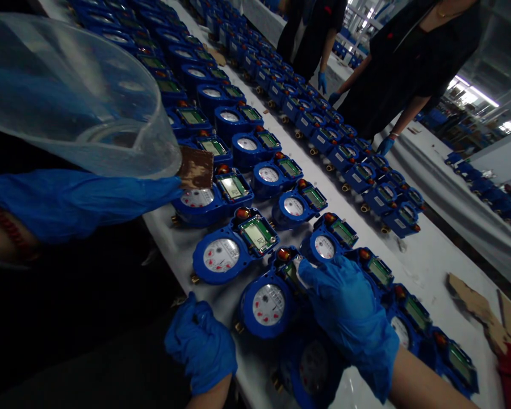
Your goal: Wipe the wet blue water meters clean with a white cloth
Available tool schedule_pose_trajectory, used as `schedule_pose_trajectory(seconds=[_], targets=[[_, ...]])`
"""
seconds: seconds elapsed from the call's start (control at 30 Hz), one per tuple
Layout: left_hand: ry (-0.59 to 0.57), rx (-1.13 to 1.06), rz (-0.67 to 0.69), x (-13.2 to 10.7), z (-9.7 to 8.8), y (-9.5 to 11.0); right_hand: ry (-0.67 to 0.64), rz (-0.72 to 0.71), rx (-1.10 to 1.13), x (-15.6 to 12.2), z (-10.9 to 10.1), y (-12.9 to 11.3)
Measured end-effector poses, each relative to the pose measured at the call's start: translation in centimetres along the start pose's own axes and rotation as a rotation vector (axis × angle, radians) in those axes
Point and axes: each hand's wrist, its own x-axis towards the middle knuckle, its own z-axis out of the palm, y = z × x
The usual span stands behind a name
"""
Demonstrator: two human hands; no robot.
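My right hand, in a blue glove, is closed with its fingertips at the display end of a blue water meter. A small white piece shows at those fingertips; its kind is unclear. The hand partly covers the meter's green circuit board and display. Lower left, my left hand, also gloved, is curled closed by the table edge, near the meter's brass fitting; whatever is inside is hidden. Beside it stands another water meter with a lit display. A darker meter sits below my right wrist.
From the left, another person's gloved hand supports a clear plastic jug and a brown plate over the meters. Rows of meters run along the white table. Torn cardboard lies right; two people stand across.
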Motion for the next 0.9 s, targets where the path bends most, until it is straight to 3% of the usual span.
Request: schedule_pose_trajectory(seconds=[0.63, 0.9], targets=[[-0.005, 0.007, 0.013, 0.43, 0.19, 0.45, -0.074, 0.029, -0.041, 0.48, -0.26, 0.19], [0.004, 0.013, 0.009, 0.24, 0.61, 0.26, -0.004, 0.014, 0.041, 0.59, -0.2, 0.6]])
